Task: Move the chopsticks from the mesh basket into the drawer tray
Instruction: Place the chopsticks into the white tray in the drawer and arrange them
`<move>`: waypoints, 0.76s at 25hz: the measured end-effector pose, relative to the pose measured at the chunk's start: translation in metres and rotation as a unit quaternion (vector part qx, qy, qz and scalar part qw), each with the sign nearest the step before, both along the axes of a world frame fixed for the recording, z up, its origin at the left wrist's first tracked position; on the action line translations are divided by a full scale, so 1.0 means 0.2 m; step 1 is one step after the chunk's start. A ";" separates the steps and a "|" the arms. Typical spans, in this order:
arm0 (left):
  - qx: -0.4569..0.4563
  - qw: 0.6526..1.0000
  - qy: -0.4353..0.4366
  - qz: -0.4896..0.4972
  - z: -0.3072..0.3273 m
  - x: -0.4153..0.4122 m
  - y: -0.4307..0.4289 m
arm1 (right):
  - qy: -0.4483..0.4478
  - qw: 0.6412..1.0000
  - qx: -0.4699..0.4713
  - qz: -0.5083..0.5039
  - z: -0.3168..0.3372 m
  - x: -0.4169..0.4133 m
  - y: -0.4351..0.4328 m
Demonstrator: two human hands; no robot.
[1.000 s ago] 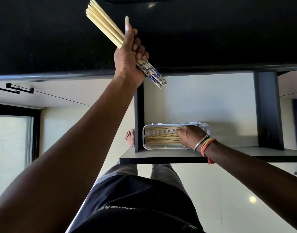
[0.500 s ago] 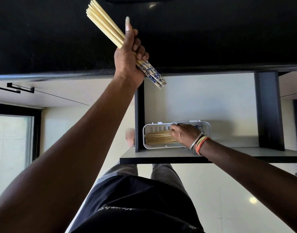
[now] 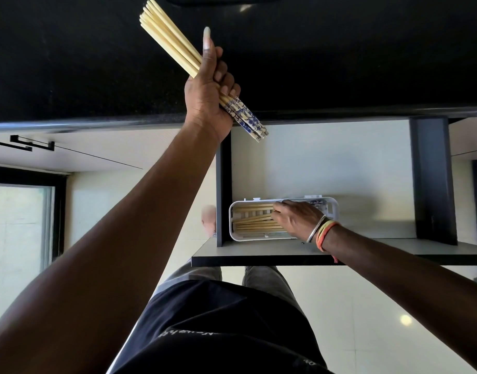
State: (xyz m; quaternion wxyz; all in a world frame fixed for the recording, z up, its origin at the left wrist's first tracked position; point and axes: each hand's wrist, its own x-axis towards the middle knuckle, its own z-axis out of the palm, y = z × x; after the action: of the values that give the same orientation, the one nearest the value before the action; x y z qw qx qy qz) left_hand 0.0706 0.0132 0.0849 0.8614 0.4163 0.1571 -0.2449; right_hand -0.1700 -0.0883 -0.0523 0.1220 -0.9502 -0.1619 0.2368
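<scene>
Head view, landmark: the white drawer tray (image 3: 333, 209) sits in the open drawer (image 3: 340, 163), hard against the drawer's left wall and near its front edge.
Left hand: the left hand (image 3: 209, 93) is raised up and to the left of the tray, over the black worktop (image 3: 340, 49); its fingers (image 3: 226, 85) are wrapped tight round a bundle of chopsticks (image 3: 167, 39).
Bundle axis: it runs on a slant, pale tips pointing up and away from the tray, blue-patterned ends pointing down towards the tray.
Right hand: the right hand (image 3: 296, 217) is down inside the tray, palm down, fingers loosely curled, their tips touching the chopsticks in the tray (image 3: 256, 225); whether it pinches one or only nudges it, I cannot tell.
Tray contents: those sticks lie lengthwise along the tray, a few slightly crossed, filling its left half beyond the fingertips.
Mesh basket: not in sight from here.
Key relation: the held bundle is well apart from the tray and at an angle to its long axis, so I judge it must turn to lie along the tray before it can drop in.
Nearer hand: the right, already in the tray; the left carries the load.
Progress: partly done, I would say.
</scene>
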 end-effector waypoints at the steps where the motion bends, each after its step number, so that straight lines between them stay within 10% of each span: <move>1: 0.003 1.000 0.000 -0.002 0.00 0.00 0.00 | -0.015 1.000 -0.002 -0.005 0.00 -0.01 0.00; 13: 0.005 1.000 0.010 -0.025 -0.04 -0.01 -0.04 | 0.095 0.989 0.020 -0.114 0.04 0.03 -0.03; 19: 0.074 0.986 -0.093 -0.114 0.04 -0.01 -0.10 | 0.052 0.827 0.340 -0.445 0.65 0.48 -0.28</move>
State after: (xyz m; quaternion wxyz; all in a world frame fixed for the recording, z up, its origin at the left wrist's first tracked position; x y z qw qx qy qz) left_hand 0.0681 -0.0078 0.0928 0.8057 0.5149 0.0454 -0.2891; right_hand -0.0747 -0.1445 0.0771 0.5378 -0.8038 0.2149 0.1363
